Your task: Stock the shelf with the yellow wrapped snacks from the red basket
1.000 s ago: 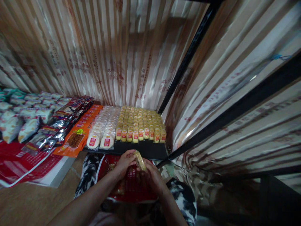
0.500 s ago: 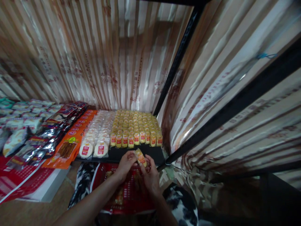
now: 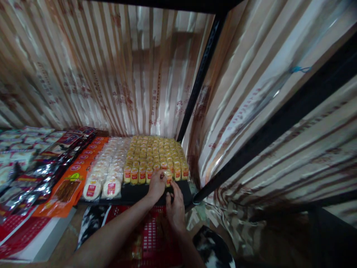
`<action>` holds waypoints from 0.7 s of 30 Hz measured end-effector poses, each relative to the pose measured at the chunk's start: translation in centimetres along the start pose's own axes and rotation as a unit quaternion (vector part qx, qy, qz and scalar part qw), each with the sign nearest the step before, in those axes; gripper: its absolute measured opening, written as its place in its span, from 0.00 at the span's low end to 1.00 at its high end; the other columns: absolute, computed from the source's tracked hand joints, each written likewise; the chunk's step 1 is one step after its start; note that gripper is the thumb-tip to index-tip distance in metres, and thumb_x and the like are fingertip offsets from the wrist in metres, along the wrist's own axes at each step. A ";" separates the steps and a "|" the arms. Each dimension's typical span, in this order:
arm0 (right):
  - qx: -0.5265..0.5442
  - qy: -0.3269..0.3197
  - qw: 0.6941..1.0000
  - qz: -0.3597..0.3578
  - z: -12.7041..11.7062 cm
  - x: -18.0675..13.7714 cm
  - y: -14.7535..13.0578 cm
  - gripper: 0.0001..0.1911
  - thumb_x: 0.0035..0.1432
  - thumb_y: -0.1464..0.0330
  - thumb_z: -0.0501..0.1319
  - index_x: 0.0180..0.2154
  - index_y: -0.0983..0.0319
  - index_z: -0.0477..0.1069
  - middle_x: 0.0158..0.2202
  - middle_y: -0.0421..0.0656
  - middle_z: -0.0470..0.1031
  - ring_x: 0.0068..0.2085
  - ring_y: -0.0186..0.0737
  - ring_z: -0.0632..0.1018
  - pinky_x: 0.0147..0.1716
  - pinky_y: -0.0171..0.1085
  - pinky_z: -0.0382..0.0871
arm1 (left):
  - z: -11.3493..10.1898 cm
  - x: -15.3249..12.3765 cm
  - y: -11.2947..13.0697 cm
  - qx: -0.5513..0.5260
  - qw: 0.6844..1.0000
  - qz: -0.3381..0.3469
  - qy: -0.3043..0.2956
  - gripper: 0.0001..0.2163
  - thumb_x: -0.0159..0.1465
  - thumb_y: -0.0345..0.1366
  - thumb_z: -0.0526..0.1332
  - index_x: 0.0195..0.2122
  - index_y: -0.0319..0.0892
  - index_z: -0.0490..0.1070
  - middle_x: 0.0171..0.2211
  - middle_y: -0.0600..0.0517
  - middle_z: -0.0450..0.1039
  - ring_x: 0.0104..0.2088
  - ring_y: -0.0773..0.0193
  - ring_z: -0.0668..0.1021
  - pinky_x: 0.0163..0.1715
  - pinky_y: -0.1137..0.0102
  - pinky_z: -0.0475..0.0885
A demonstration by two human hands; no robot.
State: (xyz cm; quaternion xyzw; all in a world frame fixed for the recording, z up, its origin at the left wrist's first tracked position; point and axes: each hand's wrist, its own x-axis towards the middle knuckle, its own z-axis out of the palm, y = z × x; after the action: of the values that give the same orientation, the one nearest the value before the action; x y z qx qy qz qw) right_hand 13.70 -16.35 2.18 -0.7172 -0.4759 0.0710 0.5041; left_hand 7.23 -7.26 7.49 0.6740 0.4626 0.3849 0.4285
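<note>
A small yellow wrapped snack packet (image 3: 167, 178) with a red label is at the front row of a block of matching packets (image 3: 152, 150) on the black shelf. My left hand (image 3: 156, 186) has its fingers curled and pinched at the packet's left side. Just below and to the right is my right hand (image 3: 175, 208), its fingers apart and stretched up, with the fingertips at the packet's lower edge. Under my forearms sits a red basket (image 3: 150, 234) with some wrapped items in it, partly hidden by my arms.
Left of the yellow packets lie clear-wrapped round white crackers (image 3: 111, 187), an orange snack bag (image 3: 68, 190) and dark shiny bags (image 3: 52, 169). A black shelf post (image 3: 202, 74) and a slanting black bar (image 3: 251, 149) stand at the right. Striped sheeting (image 3: 134, 74) hangs behind.
Both hands have moved from above the basket forward to the shelf. The snack packet, held between them before, is now at the front row. My right hand's fingers have opened.
</note>
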 end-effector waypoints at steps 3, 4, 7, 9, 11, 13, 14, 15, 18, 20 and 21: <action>0.003 -0.002 1.000 -0.011 0.5 0.4 0.8 0.22 0.57 0.69 0.47 0.54 0.63 0.62 0.55 0.52 0.63 0.56 0.44 0.64 0.51 0.48 0.65 | 0.7 0.8 -0.1 0.042 0.999 0.020 -0.006 0.09 0.55 0.27 0.55 0.35 0.40 0.71 0.35 0.49 0.68 0.37 0.63 0.71 0.42 0.68 0.66; 0.001 0.000 1.000 -0.010 0.7 0.6 1.0 0.22 0.57 0.69 0.47 0.54 0.64 0.63 0.55 0.52 0.63 0.56 0.44 0.64 0.50 0.47 0.65 | 0.9 0.9 -0.1 0.052 0.998 0.024 -0.011 0.09 0.55 0.27 0.55 0.35 0.40 0.71 0.36 0.49 0.68 0.37 0.63 0.71 0.42 0.68 0.66; -0.012 0.006 1.000 -0.006 0.9 0.9 1.3 0.22 0.57 0.70 0.47 0.53 0.64 0.64 0.55 0.53 0.63 0.56 0.44 0.65 0.50 0.47 0.66 | 1.3 1.3 0.2 0.073 0.997 0.018 -0.015 0.09 0.55 0.27 0.56 0.36 0.41 0.71 0.36 0.49 0.68 0.39 0.61 0.70 0.43 0.67 0.65; -0.021 0.007 1.000 -0.011 0.9 1.1 1.4 0.22 0.57 0.71 0.47 0.53 0.63 0.64 0.54 0.53 0.63 0.56 0.44 0.65 0.51 0.47 0.65 | 1.5 1.4 0.4 0.075 0.997 0.004 -0.012 0.09 0.56 0.27 0.56 0.37 0.41 0.71 0.37 0.49 0.68 0.39 0.61 0.70 0.44 0.67 0.65; -0.030 0.011 0.999 -0.020 0.9 1.3 1.3 0.23 0.57 0.71 0.47 0.54 0.64 0.64 0.54 0.53 0.64 0.55 0.45 0.66 0.52 0.48 0.64 | 1.7 1.6 0.5 0.074 0.997 -0.001 -0.013 0.10 0.56 0.27 0.56 0.38 0.41 0.70 0.38 0.49 0.68 0.40 0.61 0.70 0.44 0.67 0.65; -0.039 0.014 0.999 -0.025 1.0 1.7 1.3 0.23 0.57 0.72 0.46 0.54 0.65 0.64 0.54 0.53 0.64 0.55 0.45 0.66 0.53 0.48 0.63 | 2.0 1.8 0.4 0.079 0.997 0.003 -0.017 0.10 0.57 0.27 0.55 0.38 0.41 0.70 0.39 0.48 0.68 0.40 0.60 0.70 0.45 0.66 0.65; -0.042 0.016 0.999 -0.026 1.0 1.8 1.3 0.23 0.57 0.72 0.46 0.54 0.65 0.64 0.54 0.53 0.64 0.55 0.44 0.66 0.54 0.48 0.62 | 2.2 1.9 0.3 0.081 0.997 0.006 -0.018 0.10 0.57 0.27 0.55 0.39 0.40 0.70 0.39 0.47 0.68 0.40 0.60 0.70 0.45 0.66 0.65; -0.044 0.016 0.999 -0.028 1.0 2.0 1.4 0.24 0.57 0.73 0.46 0.54 0.65 0.64 0.54 0.53 0.64 0.55 0.44 0.66 0.54 0.48 0.62 | 2.3 2.0 0.2 0.081 0.997 0.008 -0.017 0.11 0.57 0.26 0.54 0.40 0.41 0.69 0.40 0.47 0.67 0.40 0.60 0.70 0.45 0.66 0.65; -0.050 0.019 0.998 -0.031 1.2 2.3 1.7 0.24 0.56 0.74 0.46 0.54 0.64 0.64 0.54 0.52 0.65 0.55 0.44 0.66 0.54 0.47 0.62 | 2.7 2.1 -0.3 0.079 0.997 0.017 -0.010 0.14 0.55 0.25 0.54 0.43 0.42 0.66 0.40 0.48 0.67 0.40 0.61 0.70 0.44 0.67 0.65; -0.052 0.021 0.998 -0.034 1.3 2.4 1.9 0.24 0.56 0.74 0.46 0.53 0.63 0.65 0.53 0.52 0.65 0.54 0.44 0.67 0.53 0.47 0.63 | 2.9 2.0 -0.6 0.082 0.996 0.026 -0.001 0.14 0.55 0.24 0.55 0.42 0.42 0.65 0.38 0.49 0.66 0.40 0.62 0.70 0.42 0.68 0.65; -0.052 0.023 0.998 -0.035 1.3 2.4 1.9 0.24 0.56 0.74 0.46 0.53 0.63 0.65 0.53 0.51 0.65 0.53 0.43 0.67 0.53 0.46 0.64 | 2.9 2.0 -0.7 0.082 0.996 0.030 0.005 0.13 0.55 0.24 0.54 0.41 0.42 0.64 0.38 0.50 0.66 0.39 0.63 0.70 0.42 0.68 0.65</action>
State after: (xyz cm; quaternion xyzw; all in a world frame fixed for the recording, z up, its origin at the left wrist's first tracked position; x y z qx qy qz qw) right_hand 15.44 -13.75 0.95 -0.7265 -0.4923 0.0119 0.4793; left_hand 10.22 -5.89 6.11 0.7185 0.4742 0.3622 0.3574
